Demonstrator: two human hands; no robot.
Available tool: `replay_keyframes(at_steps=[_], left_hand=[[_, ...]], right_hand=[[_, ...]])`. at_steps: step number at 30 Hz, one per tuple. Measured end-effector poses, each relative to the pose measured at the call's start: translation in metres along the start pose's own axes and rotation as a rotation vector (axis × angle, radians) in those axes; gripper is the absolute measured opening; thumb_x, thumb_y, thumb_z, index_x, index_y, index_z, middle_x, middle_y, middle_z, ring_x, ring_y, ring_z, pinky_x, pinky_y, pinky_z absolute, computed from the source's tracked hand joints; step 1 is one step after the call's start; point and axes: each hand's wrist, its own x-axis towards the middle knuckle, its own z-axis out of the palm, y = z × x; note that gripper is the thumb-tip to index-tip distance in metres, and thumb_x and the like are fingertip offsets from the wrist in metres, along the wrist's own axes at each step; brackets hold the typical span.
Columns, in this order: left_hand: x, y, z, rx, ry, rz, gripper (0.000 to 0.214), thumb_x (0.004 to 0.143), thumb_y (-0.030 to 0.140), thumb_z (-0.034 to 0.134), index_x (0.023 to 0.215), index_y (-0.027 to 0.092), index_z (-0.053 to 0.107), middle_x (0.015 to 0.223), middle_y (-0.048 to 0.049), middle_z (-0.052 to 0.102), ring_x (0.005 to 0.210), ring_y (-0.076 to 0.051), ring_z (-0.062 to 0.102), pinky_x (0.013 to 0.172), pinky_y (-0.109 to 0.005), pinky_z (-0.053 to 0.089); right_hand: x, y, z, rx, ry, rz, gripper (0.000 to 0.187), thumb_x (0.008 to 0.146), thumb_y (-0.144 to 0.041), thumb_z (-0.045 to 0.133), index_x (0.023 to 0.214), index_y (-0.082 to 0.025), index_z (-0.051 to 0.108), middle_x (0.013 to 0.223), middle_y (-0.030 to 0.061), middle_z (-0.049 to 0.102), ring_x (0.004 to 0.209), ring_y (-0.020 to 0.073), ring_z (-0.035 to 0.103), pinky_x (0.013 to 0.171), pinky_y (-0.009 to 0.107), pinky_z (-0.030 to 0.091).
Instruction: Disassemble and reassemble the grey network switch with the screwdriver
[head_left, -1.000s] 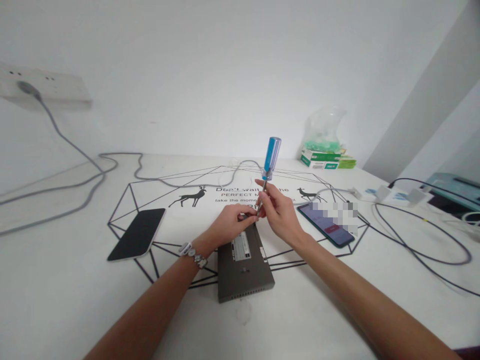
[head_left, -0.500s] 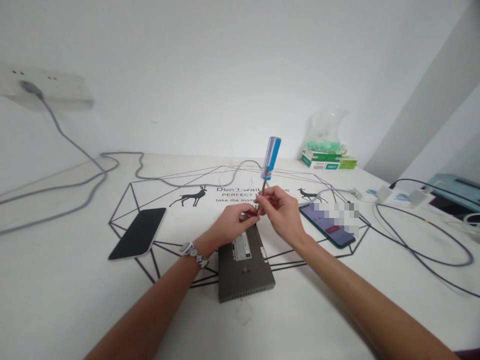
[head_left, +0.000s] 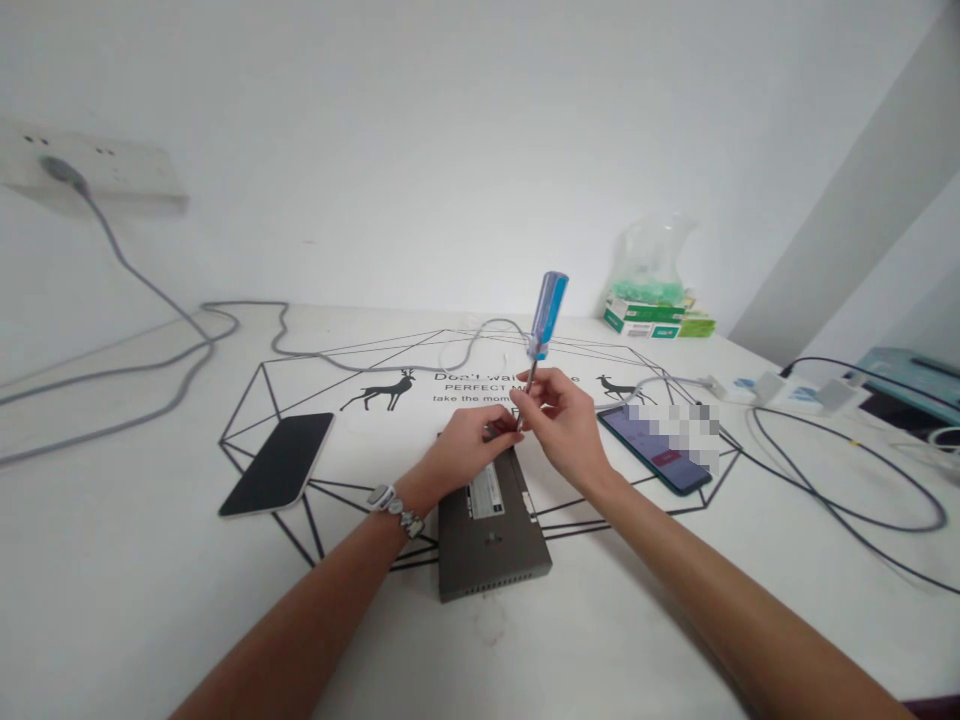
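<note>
A screwdriver [head_left: 549,312] with a clear and blue handle stands nearly upright, leaning slightly right. My right hand [head_left: 559,420] pinches its metal shaft between thumb and fingers. Beneath its tip lies the far end of a flat dark grey box-shaped device [head_left: 495,560] with a white label and a row of vents on its near edge. Close against the tip, my left hand [head_left: 474,440] has its thumb and fingers drawn together over the device's far end. Whatever those fingers hold is hidden. A watch with a metal band [head_left: 396,508] is on the left wrist.
A dark-screened tablet or phone [head_left: 279,465] lies to the left. On the right is a lit phone [head_left: 660,455], with chargers [head_left: 787,392] and cables beyond it. Green-white boxes [head_left: 643,315] under a plastic bag stand at the back. A grey cable [head_left: 169,300] runs to the wall socket.
The screwdriver's handle has tipped slightly to the right. Both hands stay in almost the same place, and the device has not visibly moved.
</note>
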Motion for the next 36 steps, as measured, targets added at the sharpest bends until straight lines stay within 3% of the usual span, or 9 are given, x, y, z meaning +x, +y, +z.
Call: replay_keyframes(at_steps=[5,12,18,22,26,32,36], left_hand=[[-0.001,0.000,0.001,-0.034,0.020,0.011,0.015,0.087,0.030,0.064,0.085,0.016,0.066,0.083,-0.0026,0.071,0.076,-0.016,0.064,0.072,-0.027,0.049],[0.001,0.000,-0.007,-0.059,-0.067,0.064,0.019,0.091,0.023,0.054,0.099,0.016,0.070,0.095,-0.0034,0.073,0.086,-0.017,0.064,0.079,-0.026,0.049],[0.001,0.001,-0.002,-0.069,0.013,0.036,0.015,0.090,0.025,0.058,0.091,0.014,0.069,0.089,-0.0037,0.073,0.081,-0.016,0.064,0.074,-0.026,0.048],[0.001,0.001,0.003,-0.074,0.085,0.007,0.013,0.088,0.027,0.063,0.086,0.014,0.066,0.080,-0.0022,0.069,0.074,-0.015,0.062,0.068,-0.025,0.048],[0.002,-0.002,0.005,-0.089,0.117,0.001,0.016,0.086,0.029,0.065,0.081,0.015,0.063,0.077,-0.0015,0.068,0.070,-0.014,0.061,0.066,-0.024,0.048],[0.001,-0.002,-0.001,-0.117,0.001,0.065,0.018,0.091,0.028,0.058,0.098,0.014,0.067,0.091,-0.0043,0.071,0.079,-0.016,0.063,0.072,-0.026,0.049],[0.002,-0.005,-0.005,-0.101,-0.065,0.089,0.017,0.091,0.022,0.055,0.094,0.014,0.070,0.089,-0.0036,0.071,0.079,-0.016,0.063,0.073,-0.026,0.048]], right_hand=[[0.002,0.002,0.001,0.066,0.000,0.015,0.019,0.086,-0.040,0.066,0.087,-0.021,0.061,0.075,0.0012,0.068,0.059,0.0138,0.062,0.056,0.026,0.049],[0.002,0.001,-0.001,0.031,-0.041,-0.024,0.025,0.092,-0.040,0.058,0.105,-0.021,0.068,0.088,0.0044,0.069,0.061,0.0145,0.062,0.056,0.028,0.052],[0.003,0.000,0.000,-0.003,-0.030,-0.020,0.030,0.089,-0.041,0.060,0.112,-0.022,0.067,0.088,0.0038,0.066,0.069,0.0152,0.062,0.055,0.025,0.050],[0.006,0.000,0.003,0.105,0.011,0.071,0.029,0.081,-0.042,0.071,0.097,-0.019,0.061,0.077,0.0019,0.067,0.064,0.0147,0.062,0.050,0.023,0.046],[0.007,-0.001,0.005,0.074,0.026,0.061,0.025,0.081,-0.041,0.070,0.087,-0.018,0.062,0.073,0.0025,0.067,0.063,0.0149,0.063,0.052,0.024,0.046],[0.005,0.003,0.005,0.039,-0.004,0.034,0.022,0.087,-0.039,0.063,0.096,-0.019,0.063,0.083,0.0037,0.072,0.060,0.0138,0.062,0.053,0.025,0.049],[0.006,0.005,0.004,0.062,-0.043,0.026,0.024,0.090,-0.040,0.059,0.102,-0.019,0.062,0.090,0.0048,0.072,0.060,0.0132,0.061,0.052,0.025,0.050]])
